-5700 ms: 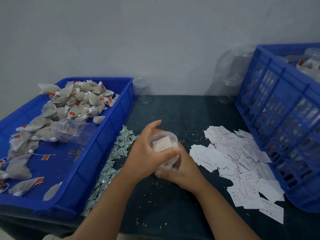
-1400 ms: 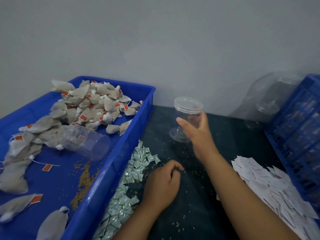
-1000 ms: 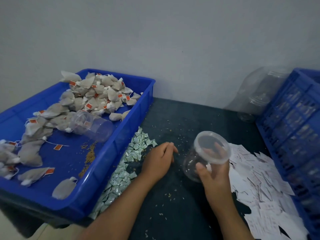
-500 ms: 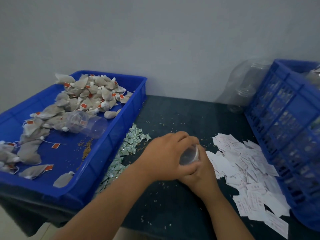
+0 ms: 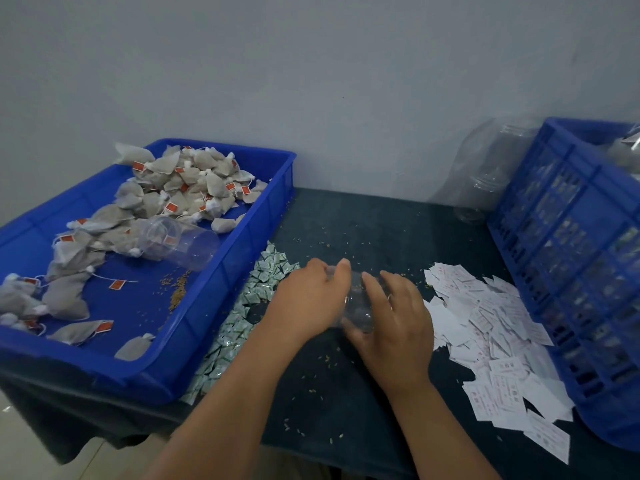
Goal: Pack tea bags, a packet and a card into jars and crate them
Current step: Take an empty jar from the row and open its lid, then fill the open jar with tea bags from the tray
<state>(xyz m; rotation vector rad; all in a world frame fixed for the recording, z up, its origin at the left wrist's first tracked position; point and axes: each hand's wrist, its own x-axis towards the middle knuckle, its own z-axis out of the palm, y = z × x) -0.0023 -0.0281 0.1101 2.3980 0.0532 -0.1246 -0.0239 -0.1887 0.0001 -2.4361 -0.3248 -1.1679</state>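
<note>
Under the clear jar (image 5: pixel 358 306) in your hands lies the dark-covered table (image 5: pixel 363 230), flecked with loose tea grains all round the jar. Left of the jar sits the blue tray (image 5: pixel 221 292), its near wall well apart from your knuckles. Right of the jar stands the blue slatted crate (image 5: pixel 568 258); pale shapes show through its slats, too blurred to name. Beyond the jar and to its right, against the wall and just beside the crate, stands a cluster of empty jars (image 5: pixel 485 178).

Far left of the jar and beyond it, the tea bags (image 5: pixel 180 188) are heaped in the tray, grey pouches with red tags. Directly left of the jar, a tipped jar (image 5: pixel 176 242) lies on its side in the tray, its mouth toward that heap.

Just right of the jar spreads the pile of white cards (image 5: pixel 491 327), reaching to the foot of the crate. Just left of the jar, the small pale green packets (image 5: pixel 242 317) run in a strip along the tray's wall.

Your left hand (image 5: pixel 308 299) curls over the jar's left end, and your right hand (image 5: pixel 394 317) wraps its right side, fingers across the top. Both grip it, and it lies tilted low over the table. You cannot tell whether its lid is on.
</note>
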